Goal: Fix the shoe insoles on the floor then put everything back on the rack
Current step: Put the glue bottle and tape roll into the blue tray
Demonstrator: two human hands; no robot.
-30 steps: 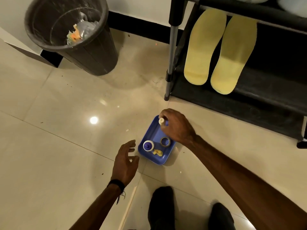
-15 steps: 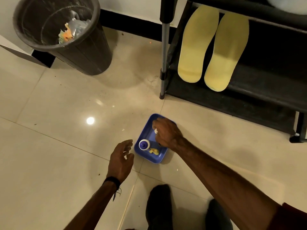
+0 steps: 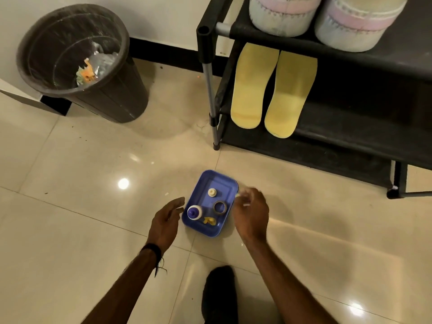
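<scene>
Blue tray [image 3: 228, 183] sits on the floor tiles [image 3: 70, 218] just in front of the rack [image 3: 374, 66], between the 2 hands. In it: a small white-capped bottle [image 3: 211, 192], a tape roll [image 3: 220, 207], a blue-capped bottle [image 3: 194, 212], and yellow scraps [image 3: 208, 220] at the near end. Repair supplies look gathered in 1 carrier, likely so a single lift moves them all.

Left hand [image 3: 166, 220] hovers just beside the tray's left rim, fingers loosely spread, holding nothing. Right hand [image 3: 251, 212] is at the tray's right rim, fingers curled; motion blur hides whether they pinch the rim or a small pale object, so cannot tell. Hands flank the tray on both sides, which suggests a 2-handed pickup is being set up.

The 2 yellow insoles [image 3: 271, 90] already stand side by side on the rack's lower shelf, leaning back, toes down. 2 pastel shoes [image 3: 315, 17] sit on the shelf above. Judged from this, the fixing is done and only the tray is left to shelve.

Dark bin [image 3: 112, 97] with scraps stands by the wall, well left of the rack. A dark-socked foot [image 3: 218, 293] shows at the bottom edge
</scene>
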